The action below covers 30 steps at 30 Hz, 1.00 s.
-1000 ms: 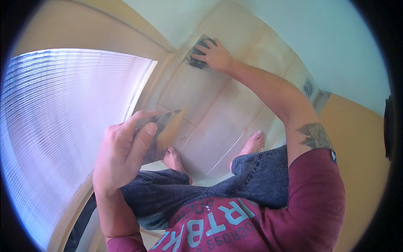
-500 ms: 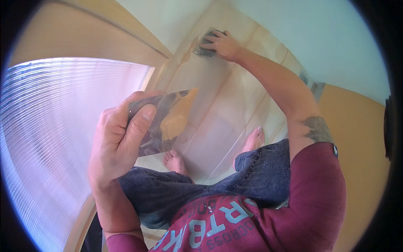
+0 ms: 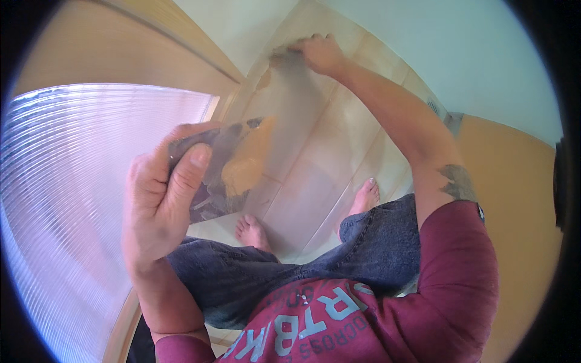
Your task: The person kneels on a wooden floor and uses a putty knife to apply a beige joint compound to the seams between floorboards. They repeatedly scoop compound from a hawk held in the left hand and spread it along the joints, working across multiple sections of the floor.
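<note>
In my left hand (image 3: 163,193) I grip a flat, square metal spreader (image 3: 225,166), smeared with grey and carrying a lump of beige-orange paste. My right hand (image 3: 319,54) reaches to the far left part of the beige tiled floor (image 3: 321,157), its fingers on a dark flat square tool (image 3: 283,55) pressed to the tiles, blurred and partly hidden. A patch of orange paste (image 3: 264,78) shows on the tiles just below that tool. My bare feet (image 3: 251,233) stand on the floor beneath me.
A door (image 3: 72,157) with a ribbed translucent panel and light wood frame is at my left. White walls (image 3: 472,54) meet the floor at the far side, with a small vent (image 3: 433,105) near the right one. A tan panel (image 3: 502,212) stands at my right.
My right hand with the dark tool has moved away from me along the left side of the floor. My left hand and its spreader have risen and shifted slightly left.
</note>
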Each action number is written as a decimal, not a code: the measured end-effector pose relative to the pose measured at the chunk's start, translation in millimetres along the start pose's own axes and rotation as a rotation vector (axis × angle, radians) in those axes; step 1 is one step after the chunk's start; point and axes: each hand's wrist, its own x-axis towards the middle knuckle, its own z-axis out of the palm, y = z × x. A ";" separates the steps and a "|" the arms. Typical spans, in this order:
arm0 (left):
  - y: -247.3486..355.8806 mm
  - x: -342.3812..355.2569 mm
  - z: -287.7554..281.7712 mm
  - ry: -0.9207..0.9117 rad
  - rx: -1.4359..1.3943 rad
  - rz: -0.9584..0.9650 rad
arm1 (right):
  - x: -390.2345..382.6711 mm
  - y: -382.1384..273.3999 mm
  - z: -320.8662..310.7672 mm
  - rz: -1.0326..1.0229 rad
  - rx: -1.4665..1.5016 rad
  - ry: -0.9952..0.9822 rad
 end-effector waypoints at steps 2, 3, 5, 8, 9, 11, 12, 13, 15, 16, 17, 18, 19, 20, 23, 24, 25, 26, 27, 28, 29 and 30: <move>-1.0 1.6 0.0 0.002 -0.021 0.061 | 12.9 -6.2 -8.4 0.170 0.059 0.031; -0.9 2.4 0.4 0.017 -0.007 0.062 | 18.1 -10.6 -9.9 0.211 0.067 0.033; -2.5 5.0 0.1 -0.009 -0.032 0.057 | 24.1 -24.5 -6.0 0.223 0.057 -0.004; -3.9 7.7 -4.1 -0.014 -0.064 0.050 | 16.0 -54.2 5.2 0.122 0.013 -0.096; -4.5 8.0 -5.6 0.003 -0.070 0.059 | 9.6 -66.2 7.9 0.087 0.010 -0.126; -4.5 8.5 -8.9 0.015 -0.089 0.044 | -7.4 -90.3 5.0 0.076 -0.018 -0.156; -4.4 8.0 -9.7 0.030 -0.092 0.034 | -17.6 -103.0 2.4 0.028 0.004 -0.214; -5.2 8.2 -11.9 -0.009 -0.088 0.019 | -27.3 -113.3 -0.4 -0.024 0.016 -0.225; -7.4 8.8 -15.8 -0.092 -0.074 -0.008 | -44.0 -122.7 -5.2 -0.127 0.008 -0.276; -8.9 8.6 -17.4 -0.048 -0.097 0.005 | -47.8 -121.3 -6.7 -0.190 0.021 -0.335; -11.5 8.2 -19.1 -0.005 -0.125 0.012 | -49.7 -115.8 -6.3 -0.182 0.000 -0.235; -14.4 6.6 -20.3 0.027 -0.140 -0.011 | -48.1 -106.8 -4.8 -0.193 -0.005 -0.192; -17.2 4.6 -23.4 0.039 -0.168 0.014 | -45.9 -94.7 -0.4 -0.214 0.003 -0.155; -20.1 1.7 -27.0 0.040 -0.177 0.010 | -41.9 -81.7 5.0 -0.248 -0.034 -0.028; -28.0 -9.6 -32.6 0.083 -0.170 -0.004 | -26.4 -51.9 23.1 -0.314 -0.108 0.245; -29.9 -12.7 -34.3 0.086 -0.190 0.000 | -24.4 -48.5 28.9 -0.314 -0.131 0.248; -31.8 -13.6 -37.5 0.084 -0.137 0.000 | -23.3 -48.2 32.0 -0.304 -0.170 0.247; -32.1 -14.7 -38.1 0.061 -0.115 0.000 | -24.6 -49.2 34.5 -0.302 -0.142 0.259; -34.1 -13.2 -42.9 0.024 -0.133 0.002 | -25.2 -52.7 32.9 -0.298 -0.128 0.257; -33.7 -8.7 -44.0 0.032 -0.098 -0.021 | -27.6 -55.1 30.9 -0.274 -0.098 0.166; -34.4 -8.8 -47.3 0.024 -0.110 -0.026 | -27.4 -57.2 25.0 -0.276 -0.128 0.106; -32.4 -6.4 -48.1 0.011 -0.155 -0.025 | -26.5 -55.3 18.1 -0.260 -0.153 -0.030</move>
